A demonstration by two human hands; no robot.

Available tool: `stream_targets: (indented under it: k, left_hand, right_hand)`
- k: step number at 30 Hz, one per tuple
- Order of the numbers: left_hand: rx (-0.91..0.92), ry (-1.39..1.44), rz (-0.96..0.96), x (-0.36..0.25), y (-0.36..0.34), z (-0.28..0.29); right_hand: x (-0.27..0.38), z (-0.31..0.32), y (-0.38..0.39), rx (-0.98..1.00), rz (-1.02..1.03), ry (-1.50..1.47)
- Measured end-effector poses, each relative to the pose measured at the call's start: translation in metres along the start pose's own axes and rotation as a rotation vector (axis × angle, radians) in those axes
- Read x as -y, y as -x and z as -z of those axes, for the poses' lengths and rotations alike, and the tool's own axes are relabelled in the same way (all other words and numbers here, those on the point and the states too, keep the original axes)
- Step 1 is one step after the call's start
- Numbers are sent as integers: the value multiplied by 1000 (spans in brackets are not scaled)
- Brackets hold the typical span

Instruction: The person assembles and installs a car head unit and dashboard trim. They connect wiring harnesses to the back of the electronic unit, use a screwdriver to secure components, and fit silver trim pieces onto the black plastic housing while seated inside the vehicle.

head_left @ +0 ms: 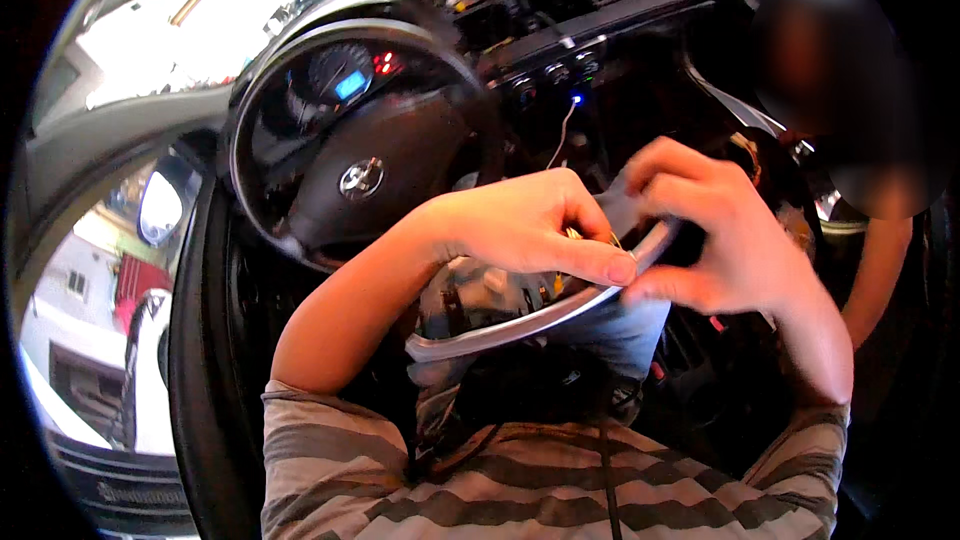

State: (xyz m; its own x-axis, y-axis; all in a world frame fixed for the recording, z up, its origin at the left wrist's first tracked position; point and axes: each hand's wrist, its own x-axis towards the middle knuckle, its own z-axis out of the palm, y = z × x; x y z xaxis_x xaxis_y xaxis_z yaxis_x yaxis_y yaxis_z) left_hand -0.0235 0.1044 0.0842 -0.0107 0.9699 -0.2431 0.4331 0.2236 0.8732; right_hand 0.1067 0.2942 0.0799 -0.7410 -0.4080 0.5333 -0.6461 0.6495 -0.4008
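Note:
A curved dark panel with a light grey rim (500, 337), like a piece of car trim, lies tilted over my lap, its hollow side partly in view. My left hand (530, 225) reaches across it, thumb pressed along the rim and fingers curled inward. Small yellow pieces (558, 285) show beside that hand; whether they are clips or wires I cannot tell. At the panel's right end my right hand (715, 225) pinches the rim between bent fingers and thumb. My palms hide part of that end.
Ahead on the left is the steering wheel (362, 178), with a lit instrument display (352, 86) behind it. Loose wires fill a dashboard opening (490, 0). A white cable (563, 135) hangs below the control knobs (556, 72). Another person's arm (880, 275) is at the right.

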Motion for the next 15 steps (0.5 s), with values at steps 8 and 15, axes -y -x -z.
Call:
stream_targets:
  k: [8,15]
  left_hand:
    - [-495,12,-177,40,113,-47]
    - [-899,-367,-124,31,145,-148]
  right_hand:
    - [35,-40,48,-43,-117,129]
    - [43,-52,58,-132,-176,157]
